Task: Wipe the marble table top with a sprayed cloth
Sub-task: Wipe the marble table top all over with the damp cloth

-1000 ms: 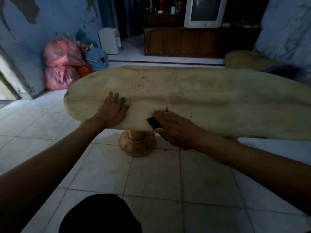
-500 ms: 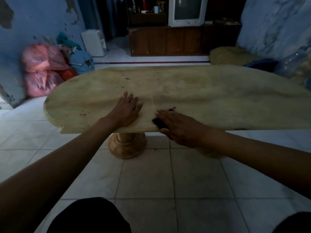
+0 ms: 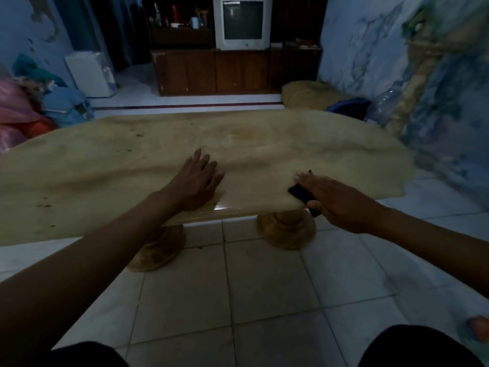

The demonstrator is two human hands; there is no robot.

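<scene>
Dim tiled room, oval beige marble bench (image 3: 264, 144) mid-frame: left hand (image 3: 197, 181) flat, grip open; right hand (image 3: 341, 201) pressing small dark cloth (image 3: 301, 194) at the near edge, wiping underway, next stroke likely needs unwiped marble farther up the frame.

Dim room; white tiled floor (image 3: 264, 282); peeling blue walls (image 3: 370, 49); CRT television (image 3: 242, 22) on dark wooden cabinet (image 3: 211, 71).

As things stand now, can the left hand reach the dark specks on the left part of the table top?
Probably yes. The left hand lies flat on the table top, and nothing stands between it and the dark specks.
</scene>
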